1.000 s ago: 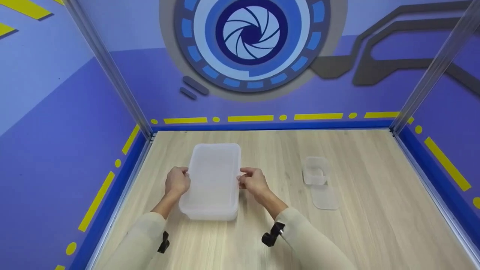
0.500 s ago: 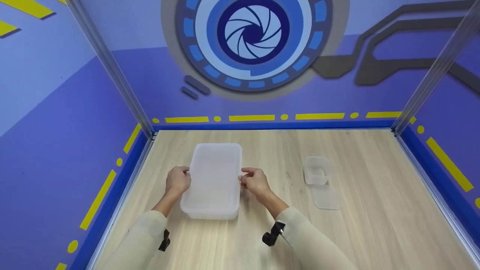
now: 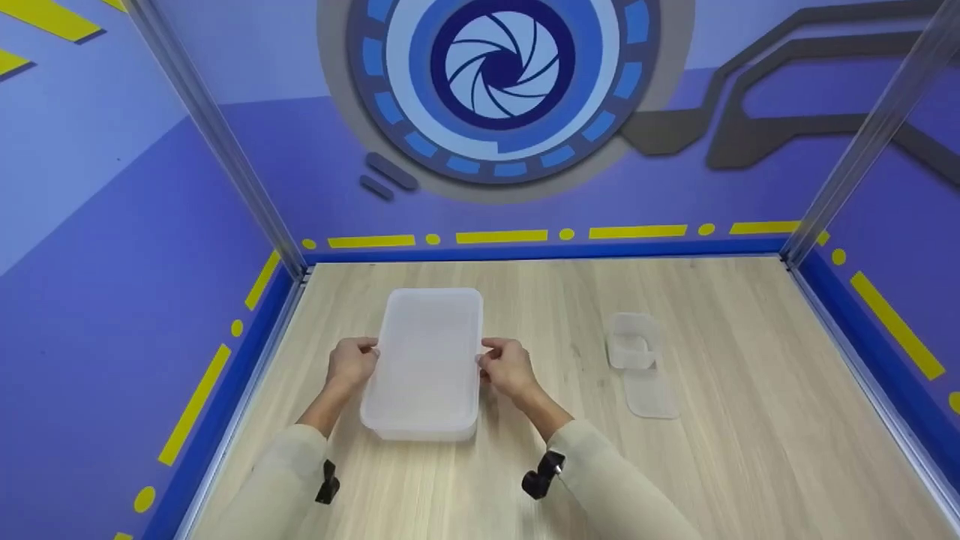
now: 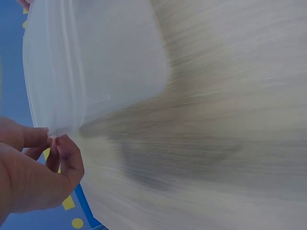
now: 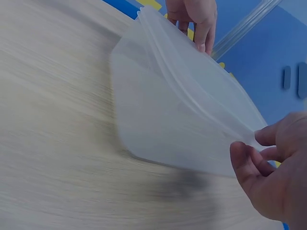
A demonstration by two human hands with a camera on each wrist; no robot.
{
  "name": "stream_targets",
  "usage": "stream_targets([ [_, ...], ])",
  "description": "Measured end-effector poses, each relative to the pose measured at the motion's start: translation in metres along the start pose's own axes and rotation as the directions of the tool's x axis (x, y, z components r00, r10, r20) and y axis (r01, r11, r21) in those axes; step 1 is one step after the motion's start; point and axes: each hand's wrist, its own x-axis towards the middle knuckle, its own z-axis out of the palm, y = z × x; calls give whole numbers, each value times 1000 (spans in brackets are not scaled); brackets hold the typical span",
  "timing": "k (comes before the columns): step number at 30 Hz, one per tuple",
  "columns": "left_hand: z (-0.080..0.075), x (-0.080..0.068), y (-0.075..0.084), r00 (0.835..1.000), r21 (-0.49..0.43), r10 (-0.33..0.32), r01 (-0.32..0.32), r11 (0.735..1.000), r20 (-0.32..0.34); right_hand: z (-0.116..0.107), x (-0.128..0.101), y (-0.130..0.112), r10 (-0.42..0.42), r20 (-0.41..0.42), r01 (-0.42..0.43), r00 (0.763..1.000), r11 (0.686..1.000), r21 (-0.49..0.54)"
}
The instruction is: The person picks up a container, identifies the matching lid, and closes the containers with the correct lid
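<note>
A large translucent plastic container [image 4: 120,52] rests on the table, with a matching flat lid [image 3: 427,352] lying over its top. At the lid's left long edge, my left hand [image 3: 351,365] pinches the rim between thumb and curled fingers; the left wrist view shows this hand [image 4: 41,165] at the rim. My right hand [image 3: 511,367] pinches the opposite edge at about the same height. In the right wrist view, the right thumb and fingers of that hand [image 5: 273,165] meet at the rim. The container's inside is hidden under the lid.
Right of the middle stands a small clear plastic box [image 3: 631,341], uncovered. A small flat square lid [image 3: 651,395] lies just in front of it, close to its base. Blue and purple printed panels [image 3: 465,210] enclose the wooden table [image 3: 750,360] at the back and sides.
My left hand has shifted very slightly outward at the rim. The container, its lid and the small box stay in place, apart from slight camera sway.
</note>
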Motion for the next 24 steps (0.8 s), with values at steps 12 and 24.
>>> stream_targets([
  [12, -4, 2, 1, 999, -66, -32, 35, 997, 37, 5, -1, -2, -36, 1, 36, 999, 993, -116],
  [24, -3, 1, -2, 1000, -62, 16, -15, 998, 9, 2, 4, -6, -52, 38, 58, 998, 982, -182],
])
